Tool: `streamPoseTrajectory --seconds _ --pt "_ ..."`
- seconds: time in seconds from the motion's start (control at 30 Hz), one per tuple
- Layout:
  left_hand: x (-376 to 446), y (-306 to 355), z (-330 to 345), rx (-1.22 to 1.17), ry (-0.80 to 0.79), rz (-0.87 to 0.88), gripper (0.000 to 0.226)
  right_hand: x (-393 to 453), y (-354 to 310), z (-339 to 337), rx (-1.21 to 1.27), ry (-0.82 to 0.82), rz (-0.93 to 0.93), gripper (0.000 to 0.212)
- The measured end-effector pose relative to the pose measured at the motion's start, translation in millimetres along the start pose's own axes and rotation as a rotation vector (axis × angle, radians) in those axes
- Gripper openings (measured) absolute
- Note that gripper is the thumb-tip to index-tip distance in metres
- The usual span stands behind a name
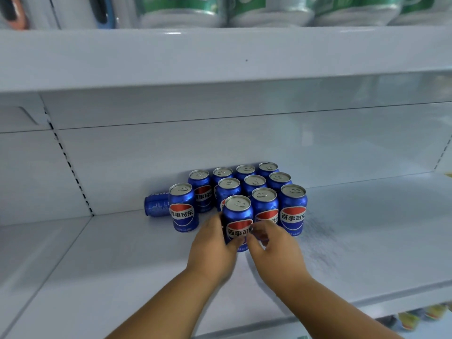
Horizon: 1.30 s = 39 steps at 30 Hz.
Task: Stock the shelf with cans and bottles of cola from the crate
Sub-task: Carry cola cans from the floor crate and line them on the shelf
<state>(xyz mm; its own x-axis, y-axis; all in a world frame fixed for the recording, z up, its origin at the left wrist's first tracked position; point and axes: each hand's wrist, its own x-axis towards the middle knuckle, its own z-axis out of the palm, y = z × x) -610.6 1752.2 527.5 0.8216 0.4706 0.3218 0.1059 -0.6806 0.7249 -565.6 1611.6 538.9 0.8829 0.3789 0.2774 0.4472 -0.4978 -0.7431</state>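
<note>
Several blue cola cans stand in rows on the white shelf (122,265), near its back wall. The front can (238,216) stands upright on the shelf, label facing me. My left hand (212,245) grips its left side and my right hand (271,248) holds its right side with the fingertips. Behind it are more upright cans, among them one at the right front (293,209) and one at the left (183,206). One can (156,204) lies on its side at the far left by the back wall. The crate is out of view.
The shelf above (220,57) overhangs close to the can tops and carries green-labelled bottles (181,11). A slotted upright (71,167) runs down the back wall at the left. Yellow packages (415,316) show on a lower shelf at the bottom right.
</note>
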Motion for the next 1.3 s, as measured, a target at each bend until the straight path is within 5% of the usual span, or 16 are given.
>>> streamPoseTrajectory --seconds 0.37,0.57,0.7,0.83,1.3 --pt "16 -2 3 0.041 0.018 -0.084 0.048 10 0 3 -0.017 -0.051 -0.073 0.028" --pt "15 -2 5 0.04 0.031 -0.083 0.069 15 9 0 -0.009 0.297 -0.168 0.033" --pt "10 11 0 0.16 0.209 0.199 0.084 26 13 -7 -0.252 0.494 -0.419 0.043" --pt "17 22 -1 0.312 0.144 0.266 0.059 44 21 -7 -0.507 0.376 -0.323 0.055" --pt "17 24 -3 0.306 0.113 0.223 0.057 51 30 -17 -0.572 0.334 -0.379 0.038"
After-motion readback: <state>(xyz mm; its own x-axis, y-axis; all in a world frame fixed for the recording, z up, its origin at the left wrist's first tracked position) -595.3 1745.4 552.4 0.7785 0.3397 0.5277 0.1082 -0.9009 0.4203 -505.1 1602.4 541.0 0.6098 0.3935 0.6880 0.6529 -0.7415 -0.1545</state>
